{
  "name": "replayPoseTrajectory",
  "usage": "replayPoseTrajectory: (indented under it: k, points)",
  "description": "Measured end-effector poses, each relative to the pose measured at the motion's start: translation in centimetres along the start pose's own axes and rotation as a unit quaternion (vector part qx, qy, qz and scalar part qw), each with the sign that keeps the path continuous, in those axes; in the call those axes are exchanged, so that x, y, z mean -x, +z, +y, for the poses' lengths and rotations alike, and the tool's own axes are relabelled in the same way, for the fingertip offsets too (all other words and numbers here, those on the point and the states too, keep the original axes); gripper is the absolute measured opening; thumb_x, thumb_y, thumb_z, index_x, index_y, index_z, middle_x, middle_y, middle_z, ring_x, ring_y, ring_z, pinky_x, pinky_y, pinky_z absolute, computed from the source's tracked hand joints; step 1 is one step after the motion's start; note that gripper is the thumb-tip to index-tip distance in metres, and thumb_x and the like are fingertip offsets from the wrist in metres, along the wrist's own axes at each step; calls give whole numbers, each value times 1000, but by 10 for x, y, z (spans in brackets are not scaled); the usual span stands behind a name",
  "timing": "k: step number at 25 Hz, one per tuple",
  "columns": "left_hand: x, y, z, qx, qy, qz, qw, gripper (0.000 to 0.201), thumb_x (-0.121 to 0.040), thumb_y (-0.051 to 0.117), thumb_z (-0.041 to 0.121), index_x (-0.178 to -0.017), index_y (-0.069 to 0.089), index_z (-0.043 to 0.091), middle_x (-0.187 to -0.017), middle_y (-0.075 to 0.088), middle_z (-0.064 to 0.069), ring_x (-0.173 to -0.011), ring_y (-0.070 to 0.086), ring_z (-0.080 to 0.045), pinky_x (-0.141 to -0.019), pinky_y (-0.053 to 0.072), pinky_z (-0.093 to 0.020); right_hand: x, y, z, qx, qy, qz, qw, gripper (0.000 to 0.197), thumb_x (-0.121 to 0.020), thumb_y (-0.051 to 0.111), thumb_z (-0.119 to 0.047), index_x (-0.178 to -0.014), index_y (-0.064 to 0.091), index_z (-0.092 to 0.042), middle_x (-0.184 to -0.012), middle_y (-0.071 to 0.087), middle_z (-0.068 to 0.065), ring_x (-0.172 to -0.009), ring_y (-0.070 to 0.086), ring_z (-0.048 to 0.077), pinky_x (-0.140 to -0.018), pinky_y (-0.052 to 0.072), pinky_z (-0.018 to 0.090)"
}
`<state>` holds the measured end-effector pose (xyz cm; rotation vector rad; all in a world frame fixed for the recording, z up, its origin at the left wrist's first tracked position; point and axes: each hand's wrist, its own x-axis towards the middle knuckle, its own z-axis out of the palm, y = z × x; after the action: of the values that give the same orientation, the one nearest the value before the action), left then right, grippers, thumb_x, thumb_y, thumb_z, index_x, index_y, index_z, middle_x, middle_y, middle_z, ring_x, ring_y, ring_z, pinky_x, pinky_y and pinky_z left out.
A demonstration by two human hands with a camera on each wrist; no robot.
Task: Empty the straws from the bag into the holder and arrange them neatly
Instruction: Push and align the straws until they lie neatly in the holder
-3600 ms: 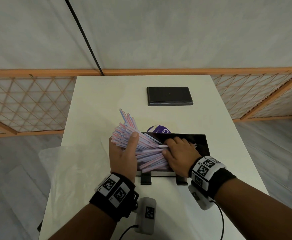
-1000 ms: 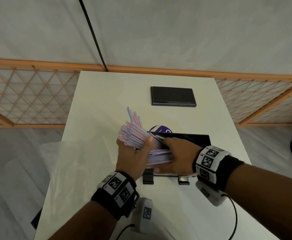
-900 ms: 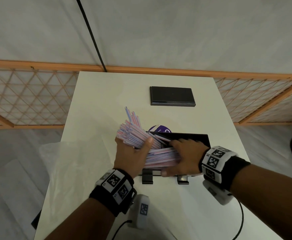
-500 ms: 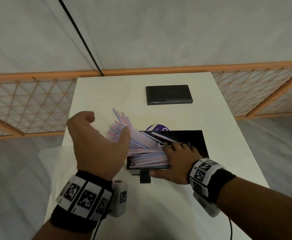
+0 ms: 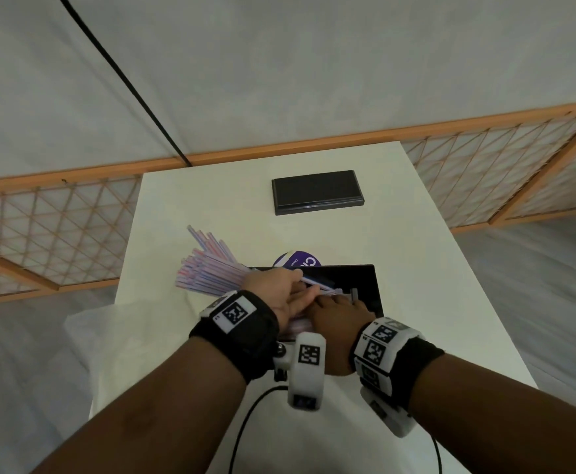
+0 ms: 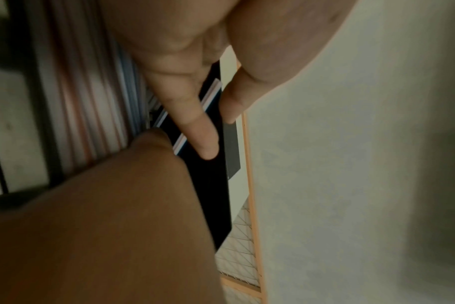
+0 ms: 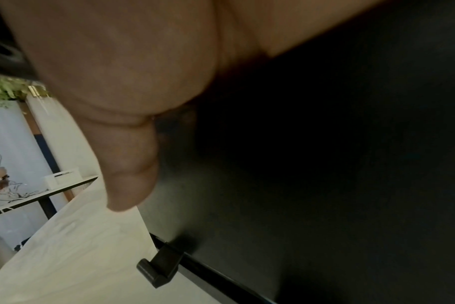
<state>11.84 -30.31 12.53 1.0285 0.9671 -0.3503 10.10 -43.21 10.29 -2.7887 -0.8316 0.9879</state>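
A bundle of pink, white and blue straws lies slanted in the black holder, its ends fanning out past the holder's left side. My left hand reaches across the bundle and pinches a single blue-striped straw between thumb and forefinger over the holder's dark inside. My right hand rests on the straws at the near side, thumb down the holder's front wall; its fingers are hidden. The packed straws show blurred in the left wrist view.
The clear plastic bag lies crumpled at the table's left edge. A black rectangular lid sits at the far middle of the white table. A purple disc peeks out behind the holder. A wooden lattice fence flanks the table.
My left hand let go of the bundle's left ends, lifted away, then came back across the straws to pinch one over the holder. The right hand stayed on the straws.
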Motion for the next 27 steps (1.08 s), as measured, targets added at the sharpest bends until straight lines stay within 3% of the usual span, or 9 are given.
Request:
replayPoseTrajectory:
  k: [5, 10, 13, 16, 17, 21, 23, 25, 27]
  points:
    - [-9, 13, -4, -86, 63, 70, 992, 21, -102, 60, 14, -87, 60, -2, -72, 66, -13, -38, 65, -14, -33, 48, -20, -4, 3, 14, -60, -22, 55, 996, 85, -71, 71, -61, -140, 39, -22, -133, 51, 3, -120, 55, 29, -100, 47, 46]
    - [18, -1, 3, -204, 189, 82, 957, 19, -95, 56, 8, -79, 63, 0, -56, 68, -14, -39, 63, -26, -42, 48, -28, 5, -10, 21, -105, -28, 99, 989, 96, -58, 76, -69, -135, 42, -26, -129, 49, -1, -117, 51, 23, -100, 45, 44]
    - [42, -16, 5, -223, 257, 78, 937, 20, -94, 56, 11, -76, 60, 2, -51, 66, -10, -38, 60, -27, -42, 45, -29, 9, -18, 21, -149, -31, 137, 979, 120, -45, 58, -89, -145, 30, -28, -140, 42, -5, -126, 44, 19, -106, 41, 46]
    - [53, -36, 7, -230, 260, 75, 935, 23, -95, 57, 14, -75, 62, 5, -53, 67, -10, -37, 57, -27, -40, 43, -26, 5, -17, 9, -95, -19, 147, 984, 114, -52, 40, -93, -147, 26, -32, -142, 40, -7, -127, 41, 21, -105, 38, 46]
    - [54, -43, 8, -269, 266, 73, 923, 25, -96, 58, 18, -74, 64, 6, -56, 69, -11, -37, 59, -27, -38, 44, -27, 4, -15, 4, -66, -13, 147, 987, 108, -56, 34, -93, -146, 27, -33, -141, 41, -7, -126, 41, 22, -103, 37, 46]
    - [62, -74, 14, -524, 278, 17, 805, 29, -97, 63, 36, -84, 70, 12, -66, 74, -12, -40, 66, -22, -35, 44, -23, -2, -6, -2, -37, 10, 59, 998, 107, -61, 17, -95, -147, 28, -31, -150, 40, -3, -136, 37, 25, -112, 27, 53]
    - [68, -91, 26, -514, 256, -23, 818, 20, -96, 65, 36, -85, 71, 20, -66, 75, -9, -38, 62, -19, -35, 40, -22, -4, -6, 0, -45, 23, 16, 999, 115, -58, 15, -98, -151, 21, -30, -157, 31, -2, -142, 31, 25, -116, 19, 56]
    - [70, -111, 38, -479, 234, -41, 845, 28, -94, 69, 34, -77, 75, 13, -62, 74, -8, -39, 58, -19, -38, 39, -22, -4, -7, -1, -43, 28, 9, 999, 118, -58, 20, -100, -153, 17, -29, -160, 26, -2, -145, 27, 25, -117, 17, 58]
    - [66, -126, 44, -466, 222, 8, 856, 43, -87, 76, 43, -68, 74, 4, -55, 71, -9, -40, 55, -18, -41, 38, -22, -3, -6, -3, -34, 33, 1, 999, 119, -58, 28, -100, -153, 13, -29, -161, 23, -2, -147, 23, 27, -118, 14, 59]
